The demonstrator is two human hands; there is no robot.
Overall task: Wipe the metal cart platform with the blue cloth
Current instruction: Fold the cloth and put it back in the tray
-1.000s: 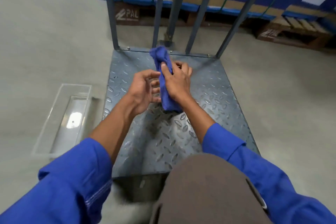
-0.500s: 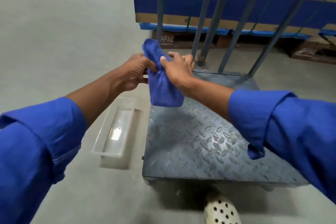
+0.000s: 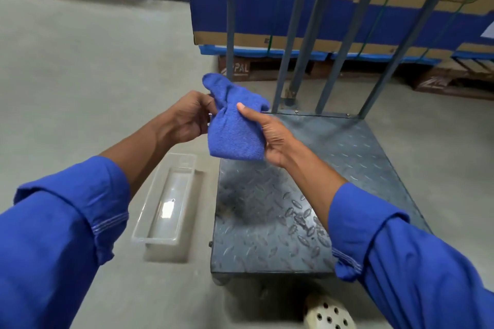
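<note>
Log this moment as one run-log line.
left hand: pinches blue cloth | right hand: grips blue cloth | blue cloth: raised off metal cart platform | clear tray: on floor beside platform

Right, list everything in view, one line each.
cloth: one, blue, held in the air over the platform's left edge
platform: one, grey metal tread plate, right of centre
bars: several, grey-blue, upright at the platform's far end
tray: one, clear, on the floor left of the platform
cartons: at least two, brown with a blue band, behind the bars
pallets: several, mostly brown wood, under the cartons and far left
shoe: one, cream with holes, bottom edge
sleeves: two, blue
left hand: pinches the cloth's left side
right hand: grips the cloth's right side, thumb on top
</note>
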